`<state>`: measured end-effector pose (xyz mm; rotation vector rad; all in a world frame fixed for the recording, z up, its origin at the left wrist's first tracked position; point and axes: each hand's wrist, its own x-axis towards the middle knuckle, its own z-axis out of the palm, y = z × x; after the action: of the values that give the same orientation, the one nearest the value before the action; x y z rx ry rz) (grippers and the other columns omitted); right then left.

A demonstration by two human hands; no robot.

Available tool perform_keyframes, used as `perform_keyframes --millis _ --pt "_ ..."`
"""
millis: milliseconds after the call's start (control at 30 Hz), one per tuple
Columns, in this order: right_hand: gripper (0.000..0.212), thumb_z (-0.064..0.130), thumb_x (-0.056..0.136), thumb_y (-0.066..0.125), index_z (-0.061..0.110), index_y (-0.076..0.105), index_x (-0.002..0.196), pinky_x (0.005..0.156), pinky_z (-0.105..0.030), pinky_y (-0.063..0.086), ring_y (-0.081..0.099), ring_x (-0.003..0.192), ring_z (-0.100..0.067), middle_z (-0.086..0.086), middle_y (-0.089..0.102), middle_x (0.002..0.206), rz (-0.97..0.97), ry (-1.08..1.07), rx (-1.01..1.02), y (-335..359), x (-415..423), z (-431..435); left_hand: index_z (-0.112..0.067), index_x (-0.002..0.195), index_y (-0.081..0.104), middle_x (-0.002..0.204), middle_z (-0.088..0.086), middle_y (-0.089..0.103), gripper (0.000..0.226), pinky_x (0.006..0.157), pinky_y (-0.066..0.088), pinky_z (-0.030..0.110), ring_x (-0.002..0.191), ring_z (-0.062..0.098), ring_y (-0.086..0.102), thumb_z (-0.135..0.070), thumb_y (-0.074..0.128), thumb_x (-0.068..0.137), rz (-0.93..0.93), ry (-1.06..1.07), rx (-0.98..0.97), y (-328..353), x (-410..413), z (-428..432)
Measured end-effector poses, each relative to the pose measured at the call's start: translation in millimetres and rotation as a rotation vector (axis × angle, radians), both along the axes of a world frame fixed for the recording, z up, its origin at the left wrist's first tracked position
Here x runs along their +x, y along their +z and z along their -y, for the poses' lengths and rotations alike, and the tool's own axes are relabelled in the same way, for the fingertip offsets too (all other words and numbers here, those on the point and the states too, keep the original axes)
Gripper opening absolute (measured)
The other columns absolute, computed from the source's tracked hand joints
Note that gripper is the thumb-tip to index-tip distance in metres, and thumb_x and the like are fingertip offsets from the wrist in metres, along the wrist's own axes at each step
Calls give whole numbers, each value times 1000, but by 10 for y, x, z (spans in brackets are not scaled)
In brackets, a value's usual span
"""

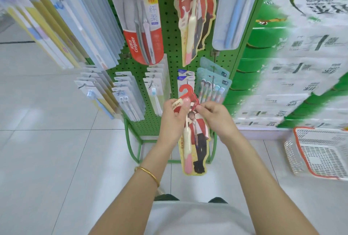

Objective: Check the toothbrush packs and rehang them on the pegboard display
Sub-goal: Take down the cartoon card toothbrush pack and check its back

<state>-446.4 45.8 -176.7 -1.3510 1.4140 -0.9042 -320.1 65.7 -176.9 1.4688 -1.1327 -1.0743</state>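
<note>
Grip sits at the top of the toothbrush pack (197, 140), held low before the green pegboard (169, 27): left hand (174, 117) clasps its head, right hand (212, 116) pinches what seems the card edge. Best keep the red hook (185, 89) free and level for rehanging

Pale tiled floor (47, 140), orange-rimmed basket (320, 155)

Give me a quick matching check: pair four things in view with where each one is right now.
Things:
1 Colgate pack
2 red-hooked pack
3 orange-rimmed basket
4 gold bangle

Places:
a on the floor, at the right
b on the left wrist
c hanging on the pegboard
d held by left hand and right hand

Pairs: 1-c, 2-d, 3-a, 4-b.
</note>
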Motion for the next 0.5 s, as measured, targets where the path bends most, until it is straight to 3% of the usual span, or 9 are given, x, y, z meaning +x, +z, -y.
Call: perform_keyframes --millis 67,133,167,267,367,500 --pt "23 18 94 57 8 66 75 50 -18 37 44 46 -3 4 53 57 32 -42 7 -30 37 14 -14 133 36 104 2 66 48 92 50 39 96 14 64 -29 59 93 95 -42 4 -76 36 -36" --pt "26 19 94 58 10 64 71 46 -18 33 38 42 -2 9 48 48 59 -58 25 -71 57 32 -20 148 18 139 -1 47 70 105 41 32 120 11 52 -29 60 93 143 -107 9 -148 71 -97" --pt "29 19 94 57 13 61 67 44 -18 30 34 39 -1 13 44 44 52 -63 36 -91 72 38 -21 150 10 145 -5 39 75 108 38 31 125 8 48 -30 59 93 148 -127 20 -176 86 -126" --pt "28 21 95 56 9 59 70 42 -21 27 29 35 -2 6 40 46 92 -124 105 -194 90 68 -27 151 3 152 -4 30 80 113 32 35 136 10 37 -28 57 93 244 -191 10 -283 131 -203" --pt "25 21 96 54 8 56 74 38 -19 29 31 33 -4 5 43 44 214 -252 178 -249 71 100 -30 152 2 154 0 26 84 106 25 23 139 11 28 -24 60 91 384 -311 53 -326 148 -308" --pt "29 22 97 53 9 52 71 45 -22 32 39 43 -12 -5 48 55 224 -391 161 -288 -28 152 -40 149 -10 143 10 34 90 105 36 38 128 26 42 -35 59 92 558 -514 185 -353 143 -452"
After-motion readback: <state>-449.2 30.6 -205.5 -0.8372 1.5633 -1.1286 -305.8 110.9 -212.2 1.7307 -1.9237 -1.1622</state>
